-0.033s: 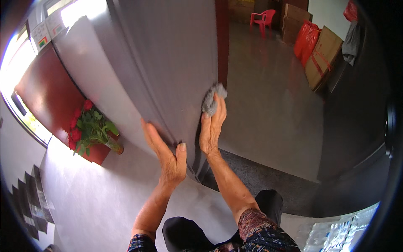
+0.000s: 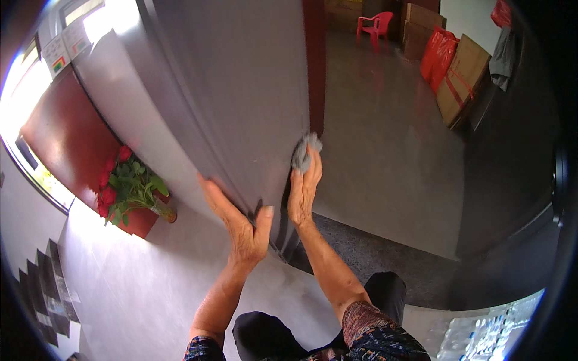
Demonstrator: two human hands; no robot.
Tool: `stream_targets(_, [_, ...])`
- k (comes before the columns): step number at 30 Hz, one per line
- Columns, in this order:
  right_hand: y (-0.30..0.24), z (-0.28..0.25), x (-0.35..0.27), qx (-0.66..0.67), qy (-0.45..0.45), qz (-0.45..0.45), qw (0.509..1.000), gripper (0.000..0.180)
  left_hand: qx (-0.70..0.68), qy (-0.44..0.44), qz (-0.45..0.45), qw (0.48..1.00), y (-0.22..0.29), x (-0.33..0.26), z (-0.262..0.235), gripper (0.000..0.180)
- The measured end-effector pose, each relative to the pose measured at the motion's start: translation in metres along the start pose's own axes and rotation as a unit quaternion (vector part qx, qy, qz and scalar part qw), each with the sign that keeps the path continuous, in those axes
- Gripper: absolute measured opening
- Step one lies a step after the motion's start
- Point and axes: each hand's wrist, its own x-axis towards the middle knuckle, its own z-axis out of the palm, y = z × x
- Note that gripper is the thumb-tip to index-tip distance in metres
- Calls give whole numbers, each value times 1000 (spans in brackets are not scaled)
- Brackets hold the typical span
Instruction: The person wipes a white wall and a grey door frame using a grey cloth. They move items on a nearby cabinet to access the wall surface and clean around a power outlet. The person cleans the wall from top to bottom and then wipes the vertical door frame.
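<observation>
A crumpled grey cloth (image 2: 304, 153) is pressed against the right edge of a tall, smooth grey panel (image 2: 241, 90). My right hand (image 2: 306, 186) is closed on it, with the fingers reaching up over the cloth. Lower on the same panel, to the left, rests my left hand (image 2: 239, 227). Its fingers are stretched out along the surface and the thumb stands apart; it holds nothing. A dark red strip (image 2: 314, 72) runs along the panel's right side, above the cloth.
To the left, red roses in a vase (image 2: 165, 212) stand by a red-brown panel (image 2: 72, 129). Right of the doorway's dark sill (image 2: 385, 259) are a pink chair (image 2: 376, 25), flattened cardboard (image 2: 460, 81) and a red bag (image 2: 438, 57). Clear plastic bottles (image 2: 490, 334) lie lower right.
My right hand and the cloth have slid a little lower along the panel's edge. My left hand remains nearly in place, its thumb shifted slightly right.
</observation>
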Motion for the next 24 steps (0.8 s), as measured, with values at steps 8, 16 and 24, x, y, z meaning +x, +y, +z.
stream_targets(8, [162,-10,-119,59,-86,368,924,55,104,100,13,989,-7,1,26,100])
stream_targets(16, [20,-16,-53,14,-82,133,988,64,91,131,24,987,-10,0,29,100])
stream_targets(24, [43,-3,-11,40,-28,-22,999,58,142,148,47,978,-15,-4,31,91])
